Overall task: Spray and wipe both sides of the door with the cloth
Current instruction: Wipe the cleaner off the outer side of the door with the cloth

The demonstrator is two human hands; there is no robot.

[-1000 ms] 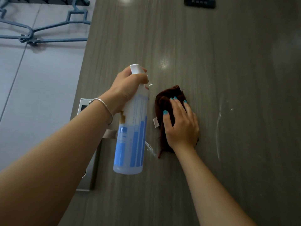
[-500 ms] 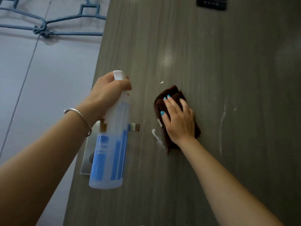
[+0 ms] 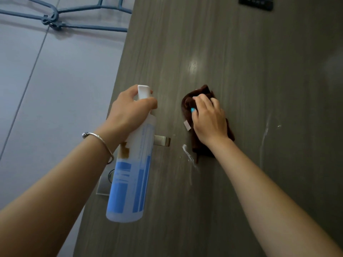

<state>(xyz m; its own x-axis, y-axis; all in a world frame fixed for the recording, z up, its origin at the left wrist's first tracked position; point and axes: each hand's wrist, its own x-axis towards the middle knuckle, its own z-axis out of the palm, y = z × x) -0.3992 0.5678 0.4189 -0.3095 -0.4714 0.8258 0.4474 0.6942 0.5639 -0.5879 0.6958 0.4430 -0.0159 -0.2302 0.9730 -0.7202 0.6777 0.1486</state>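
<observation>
Door (image 3: 241,52): grey wood-grain panel filling the centre and right of the view; its free edge runs from upper right to lower left.
Left hand (image 3: 130,110): fingers curled round the neck of the bottle, one finger over the white spray head; a bangle (image 3: 101,143) circles the wrist.
Bottle (image 3: 131,175): translucent, blue label; long axis near vertical, spray head uppermost, base hanging low and tilted slightly left, in front of the door's edge.
Right hand (image 3: 208,117): fingers bent, gripping and pressing the cloth against the door.
Cloth (image 3: 189,106): dark brown, bunched, long axis roughly up-down, flat on the door just right of the handle; a white tag shows at its left edge.
Handle (image 3: 163,140): metal lever, tip pointing right, partly hidden by the bottle.
Foam (image 3: 187,153): white streak just left of the cloth's lower end; a fainter streak lies farther right.
Hangers (image 3: 55,21): blue, upper left.
</observation>
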